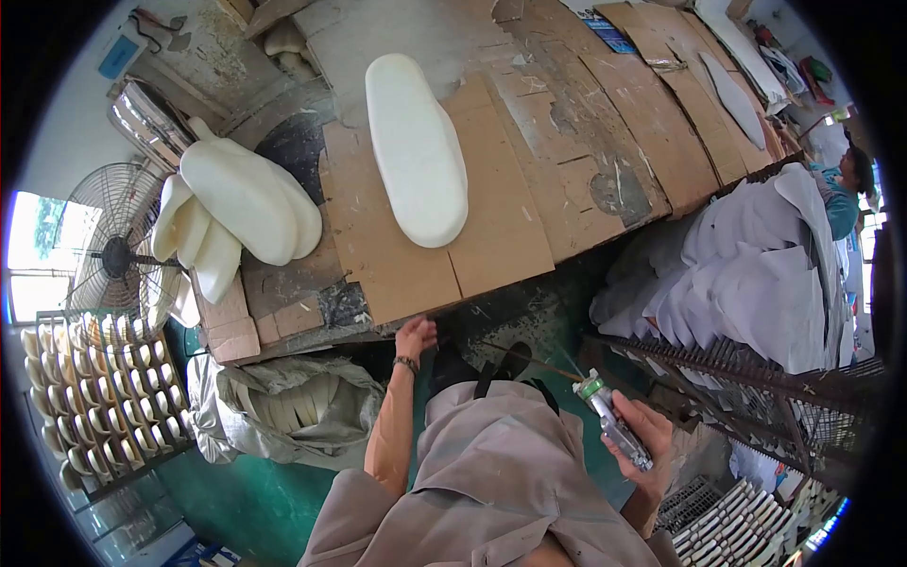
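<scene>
A long white foam sole-shaped piece (417,146) lies flat on the cardboard-covered workbench (491,236). My left hand (415,335) rests on the bench's near edge, fingers curled over it, holding nothing else. My right hand (641,437) hangs lower right, closed around a metal spray gun (614,422) with a green collar and a thin nozzle pointing left toward the bench. A faint mist shows at the nozzle tip. My grey apron fills the bottom middle.
A pile of white foam soles (231,213) sits left on the bench. A fan (113,250) and a rack of soles (99,397) stand at left, a sack of soles (293,406) below. Grey cut sheets (756,265) are stacked on a wire rack at right. Another person (844,194) stands far right.
</scene>
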`<state>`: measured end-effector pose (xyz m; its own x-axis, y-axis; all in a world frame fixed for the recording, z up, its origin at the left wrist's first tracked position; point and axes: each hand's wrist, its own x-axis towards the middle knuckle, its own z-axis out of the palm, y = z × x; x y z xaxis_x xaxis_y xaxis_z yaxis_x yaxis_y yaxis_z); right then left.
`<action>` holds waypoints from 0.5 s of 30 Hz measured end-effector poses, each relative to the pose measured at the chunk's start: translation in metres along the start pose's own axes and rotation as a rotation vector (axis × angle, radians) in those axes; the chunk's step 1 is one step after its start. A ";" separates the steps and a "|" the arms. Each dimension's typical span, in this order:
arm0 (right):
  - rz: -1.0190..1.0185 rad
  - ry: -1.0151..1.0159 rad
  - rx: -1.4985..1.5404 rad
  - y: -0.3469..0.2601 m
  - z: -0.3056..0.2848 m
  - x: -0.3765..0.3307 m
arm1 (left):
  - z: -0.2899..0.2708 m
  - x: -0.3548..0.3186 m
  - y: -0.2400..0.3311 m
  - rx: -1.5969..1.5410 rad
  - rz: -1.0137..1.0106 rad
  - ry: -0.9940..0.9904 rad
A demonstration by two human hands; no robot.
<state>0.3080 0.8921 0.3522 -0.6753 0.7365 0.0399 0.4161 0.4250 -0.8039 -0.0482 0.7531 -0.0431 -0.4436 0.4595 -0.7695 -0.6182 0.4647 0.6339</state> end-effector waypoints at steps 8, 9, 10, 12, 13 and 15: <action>0.032 -0.061 -0.010 -0.008 -0.010 -0.007 | 0.046 0.066 0.085 -0.507 0.226 -0.042; 0.035 -0.056 -0.018 -0.010 -0.010 -0.006 | 0.053 0.074 0.093 -0.509 0.223 -0.052; 0.038 -0.021 -0.012 -0.010 -0.009 -0.004 | 0.059 0.080 0.102 -0.574 0.214 -0.084; 0.060 0.078 -0.024 -0.015 -0.005 0.005 | 0.065 0.092 0.114 -0.641 0.208 -0.120; 0.056 0.080 -0.026 -0.016 -0.001 0.009 | 0.065 0.099 0.117 -0.683 0.222 -0.155; 0.026 0.186 0.004 -0.017 0.005 0.016 | 0.068 0.108 0.121 -0.726 0.234 -0.197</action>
<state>0.2867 0.8943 0.3637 -0.5398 0.8320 0.1284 0.4292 0.4032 -0.8082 -0.1265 0.9104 -0.0438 -0.5336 0.6417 -0.5509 -0.8221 -0.2406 0.5160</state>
